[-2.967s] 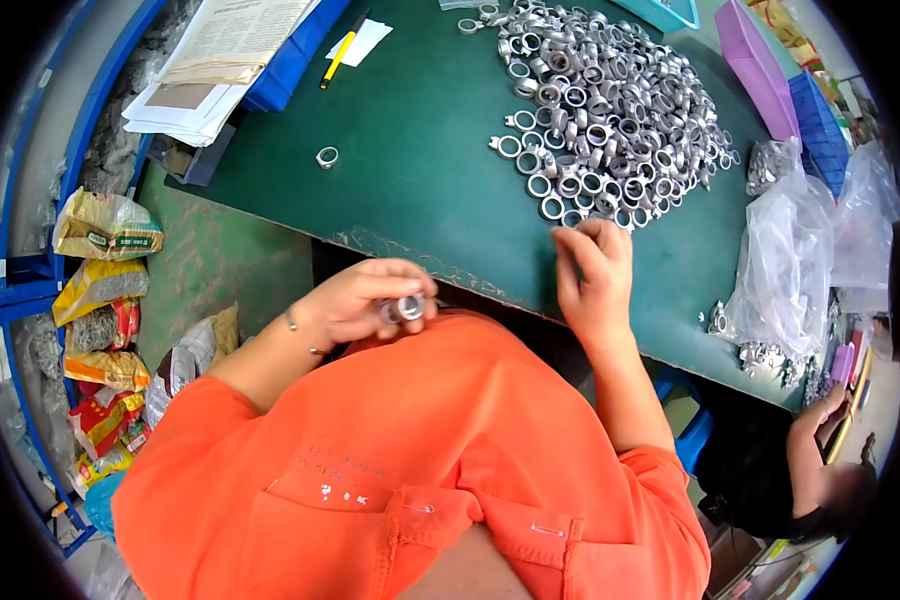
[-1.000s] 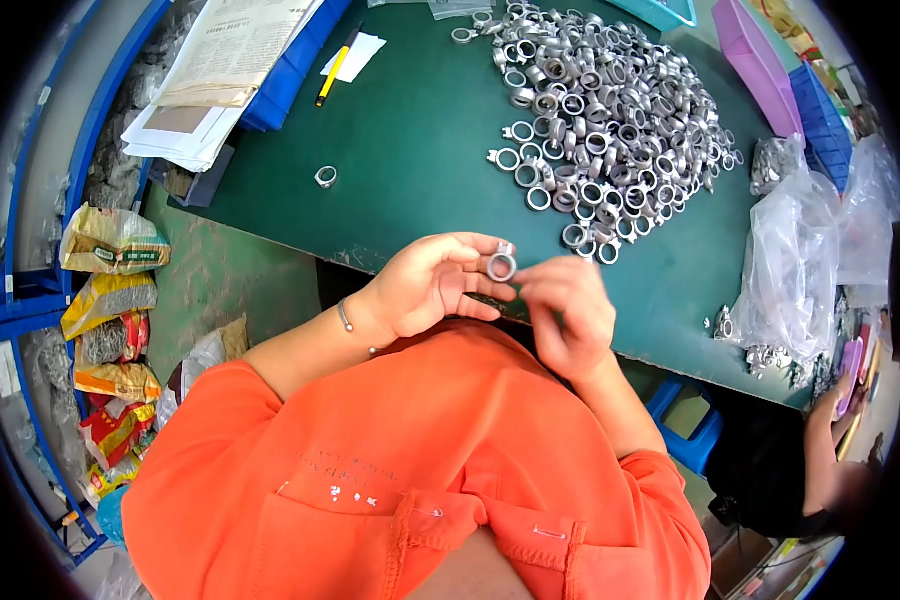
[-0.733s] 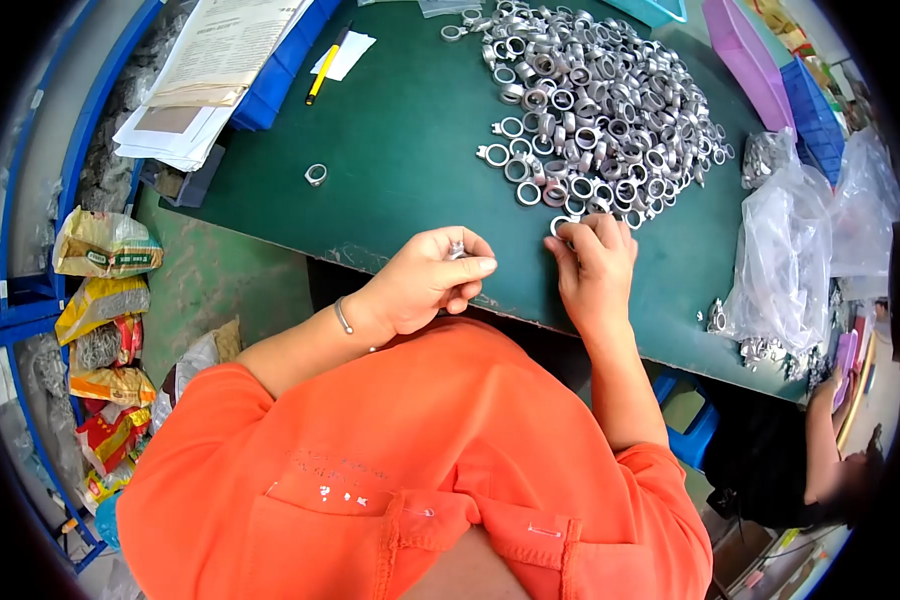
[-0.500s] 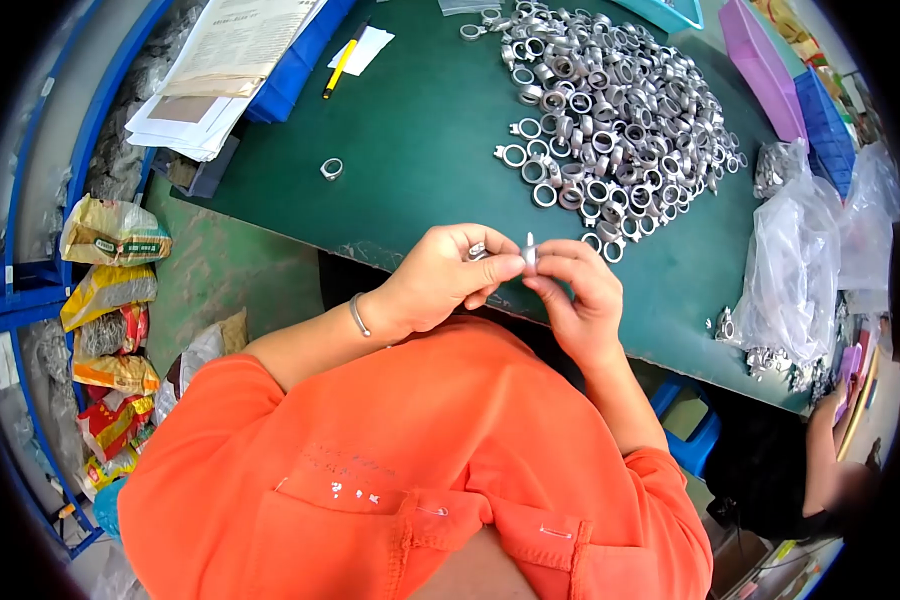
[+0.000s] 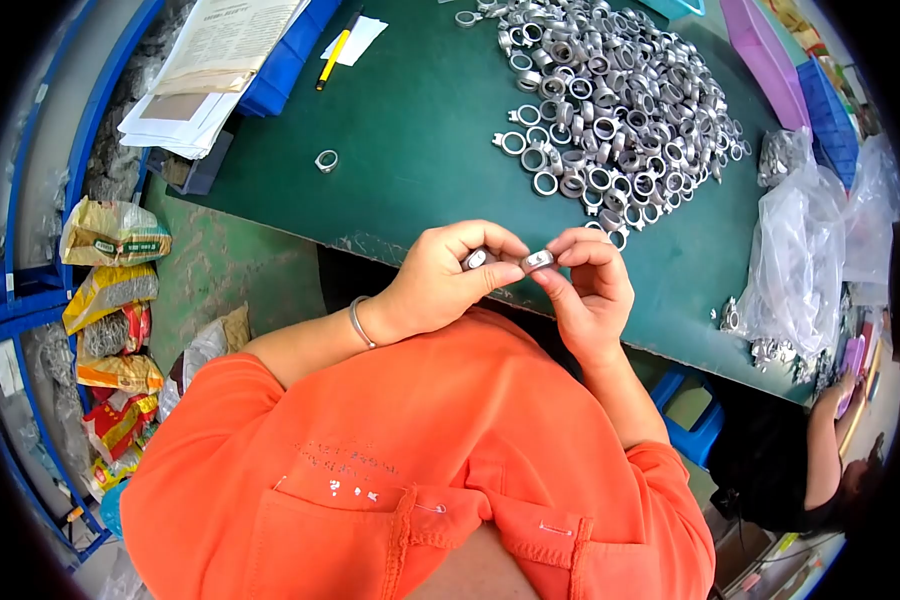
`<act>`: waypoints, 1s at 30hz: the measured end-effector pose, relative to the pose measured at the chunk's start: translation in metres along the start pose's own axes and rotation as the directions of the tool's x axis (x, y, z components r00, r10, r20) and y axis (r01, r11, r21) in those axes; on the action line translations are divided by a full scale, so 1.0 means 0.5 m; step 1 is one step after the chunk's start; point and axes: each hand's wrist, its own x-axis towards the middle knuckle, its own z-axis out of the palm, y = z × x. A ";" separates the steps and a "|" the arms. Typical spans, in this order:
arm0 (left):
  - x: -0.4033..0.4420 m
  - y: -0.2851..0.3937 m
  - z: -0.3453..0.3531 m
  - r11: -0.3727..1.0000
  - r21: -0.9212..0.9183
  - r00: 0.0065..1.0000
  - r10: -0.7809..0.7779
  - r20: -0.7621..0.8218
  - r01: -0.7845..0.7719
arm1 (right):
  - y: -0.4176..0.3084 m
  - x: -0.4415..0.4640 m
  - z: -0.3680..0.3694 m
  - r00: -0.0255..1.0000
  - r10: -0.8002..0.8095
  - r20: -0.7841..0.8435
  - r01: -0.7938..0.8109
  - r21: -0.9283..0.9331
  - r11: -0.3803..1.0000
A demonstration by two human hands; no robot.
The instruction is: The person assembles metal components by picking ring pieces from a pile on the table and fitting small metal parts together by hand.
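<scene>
Between the fingertips of both hands is a small metal ring, seen edge-on near the table's front edge. My left hand is closed, its thumb and index finger at the ring's left side, and it also holds another metal ring in its curled fingers. My right hand pinches the first ring from the right. Beyond my right hand lies a large pile of grey metal rings, with a few at its near edge. One single ring lies apart on the green table.
Papers rest on a blue bin at the left, near a yellow pen. At the right are plastic bags, a pink bin and a blue stool. Another person is at the lower right.
My right hand left my left hand, reached the pile's near edge, then came back with a ring. Since the last earlier frame that ring has turned between the fingertips.
</scene>
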 end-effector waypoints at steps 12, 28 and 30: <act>0.014 -0.045 -0.021 0.667 -0.663 0.941 -0.244 0.236 0.340 | -0.020 0.018 -0.044 0.963 -0.233 0.138 0.244 -0.814 0.527; 0.015 -0.042 -0.008 0.711 -0.668 0.970 -0.228 0.078 0.221 | -0.013 0.023 0.016 0.989 -0.049 0.136 0.125 -0.628 0.768; 0.012 -0.051 -0.009 0.710 -0.675 0.977 -0.201 0.077 0.200 | -0.010 0.023 0.016 0.992 -0.034 0.118 0.097 -0.582 0.808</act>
